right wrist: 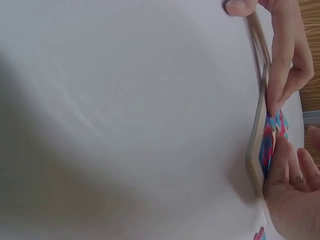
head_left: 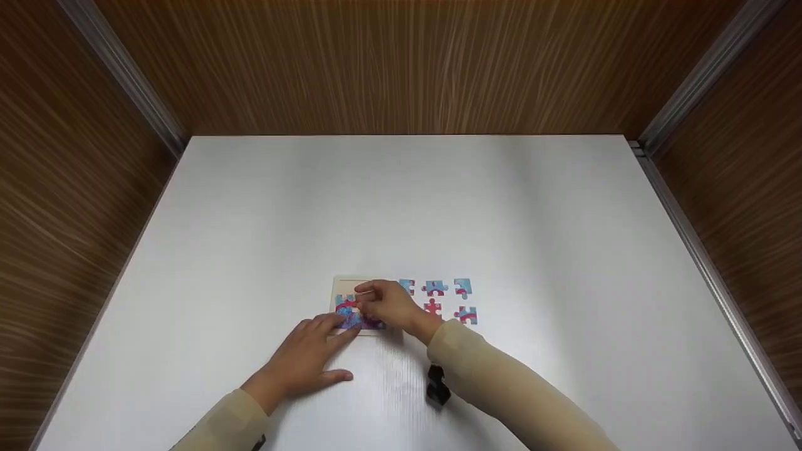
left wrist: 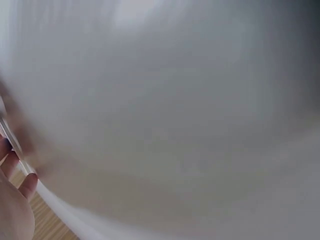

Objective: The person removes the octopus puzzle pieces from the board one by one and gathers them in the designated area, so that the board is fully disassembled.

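A jigsaw puzzle [head_left: 346,307] with blue, pink and purple pieces lies in a pale wooden tray [head_left: 341,283] near the table's front. My left hand [head_left: 307,354] rests its straight fingers on the lower left of the tray and puzzle; the thumb lies apart on the table. Over the puzzle's right half, my right hand [head_left: 391,307] bends its thumb and index finger together round what looks like a small reddish puzzle piece, mostly hidden by the fingers. In the right wrist view, both hands' fingertips touch the puzzle [right wrist: 267,147] from opposite sides.
Right of the tray lie several loose pieces, among them a blue-and-pink one [head_left: 434,288], a corner-shaped one [head_left: 463,287], a red one [head_left: 432,307] and another [head_left: 467,314]. A black object [head_left: 437,387] shows beside the right forearm. Wood-grain panels [head_left: 401,69] enclose the white table [head_left: 401,200].
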{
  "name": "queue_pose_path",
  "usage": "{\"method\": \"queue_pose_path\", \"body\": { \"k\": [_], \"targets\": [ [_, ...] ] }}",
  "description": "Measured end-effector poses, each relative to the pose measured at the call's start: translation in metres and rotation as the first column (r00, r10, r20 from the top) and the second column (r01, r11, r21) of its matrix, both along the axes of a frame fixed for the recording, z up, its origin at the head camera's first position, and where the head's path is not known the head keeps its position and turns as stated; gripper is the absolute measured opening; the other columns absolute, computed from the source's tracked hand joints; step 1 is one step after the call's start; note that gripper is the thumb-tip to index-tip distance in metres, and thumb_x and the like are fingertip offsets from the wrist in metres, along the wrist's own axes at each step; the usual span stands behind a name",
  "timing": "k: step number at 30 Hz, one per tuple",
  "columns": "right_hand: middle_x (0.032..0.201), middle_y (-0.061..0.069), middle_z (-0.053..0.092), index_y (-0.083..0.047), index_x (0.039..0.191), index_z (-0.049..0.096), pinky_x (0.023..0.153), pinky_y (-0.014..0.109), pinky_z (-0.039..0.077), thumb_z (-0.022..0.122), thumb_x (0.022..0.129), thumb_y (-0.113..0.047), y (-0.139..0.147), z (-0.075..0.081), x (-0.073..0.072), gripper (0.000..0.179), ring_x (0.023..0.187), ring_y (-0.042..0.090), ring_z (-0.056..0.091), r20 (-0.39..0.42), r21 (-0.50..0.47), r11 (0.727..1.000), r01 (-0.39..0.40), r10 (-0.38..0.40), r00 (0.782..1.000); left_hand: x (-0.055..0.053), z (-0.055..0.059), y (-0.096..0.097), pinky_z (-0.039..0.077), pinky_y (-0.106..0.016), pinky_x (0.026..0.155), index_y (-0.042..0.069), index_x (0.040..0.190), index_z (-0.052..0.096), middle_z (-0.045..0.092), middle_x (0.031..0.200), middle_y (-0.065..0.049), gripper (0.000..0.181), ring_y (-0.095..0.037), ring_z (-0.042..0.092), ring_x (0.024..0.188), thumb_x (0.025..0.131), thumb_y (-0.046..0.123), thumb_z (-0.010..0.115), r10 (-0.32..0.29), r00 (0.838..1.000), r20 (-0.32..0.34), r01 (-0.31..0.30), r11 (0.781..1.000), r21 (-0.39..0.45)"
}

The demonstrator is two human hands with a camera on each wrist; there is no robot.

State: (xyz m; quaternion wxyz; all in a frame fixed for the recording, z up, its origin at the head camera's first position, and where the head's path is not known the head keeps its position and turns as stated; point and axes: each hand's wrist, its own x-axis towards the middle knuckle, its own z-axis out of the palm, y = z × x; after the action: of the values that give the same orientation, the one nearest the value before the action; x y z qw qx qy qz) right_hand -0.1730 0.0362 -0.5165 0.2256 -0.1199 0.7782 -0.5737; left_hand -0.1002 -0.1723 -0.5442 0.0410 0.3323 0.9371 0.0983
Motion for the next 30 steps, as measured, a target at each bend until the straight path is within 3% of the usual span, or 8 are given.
{"method": "queue_pose_path", "body": {
  "k": [10, 15, 30],
  "targets": [
    [0.092, 0.008, 0.070, 0.002, 0.114, 0.063, 0.069, 0.028, 0.054, 0.064, 0.089, -0.002, -0.007, -0.002, -0.001, 0.026, 0.078, 0.017, 0.066, -0.001, 0.017, 0.995, 0.101, -0.101, 0.995, -0.002, 0.002, -0.001, 0.034, -0.046, 0.100, 0.023, 0.145, 0.043, 0.043, 0.137, -0.007, 0.076, -0.025, 0.037, 0.128, 0.084, 0.068, 0.051, -0.020, 0.999, -0.039, 0.022, 0.999, 0.035],
    [0.094, 0.007, 0.070, 0.002, 0.112, 0.064, 0.070, 0.026, 0.053, 0.066, 0.087, -0.002, -0.010, -0.003, -0.001, 0.026, 0.082, 0.015, 0.065, 0.002, 0.012, 0.991, 0.136, -0.136, 0.991, -0.004, 0.001, -0.001, 0.033, -0.046, 0.102, 0.025, 0.146, 0.040, 0.041, 0.139, -0.006, 0.077, -0.025, 0.035, 0.130, 0.084, 0.069, 0.050, -0.018, 1.000, -0.012, 0.018, 1.000, 0.026],
    [0.089, 0.010, 0.071, 0.004, 0.107, 0.069, 0.070, 0.026, 0.055, 0.066, 0.088, -0.002, -0.016, -0.005, -0.001, 0.020, 0.080, 0.018, 0.069, -0.005, 0.058, 0.989, 0.138, -0.138, 0.990, -0.001, 0.000, -0.002, 0.032, -0.045, 0.103, 0.025, 0.147, 0.039, 0.041, 0.141, -0.006, 0.076, -0.024, 0.034, 0.131, 0.085, 0.068, 0.050, -0.014, 1.000, -0.014, 0.014, 0.999, 0.029]
  ]
}}
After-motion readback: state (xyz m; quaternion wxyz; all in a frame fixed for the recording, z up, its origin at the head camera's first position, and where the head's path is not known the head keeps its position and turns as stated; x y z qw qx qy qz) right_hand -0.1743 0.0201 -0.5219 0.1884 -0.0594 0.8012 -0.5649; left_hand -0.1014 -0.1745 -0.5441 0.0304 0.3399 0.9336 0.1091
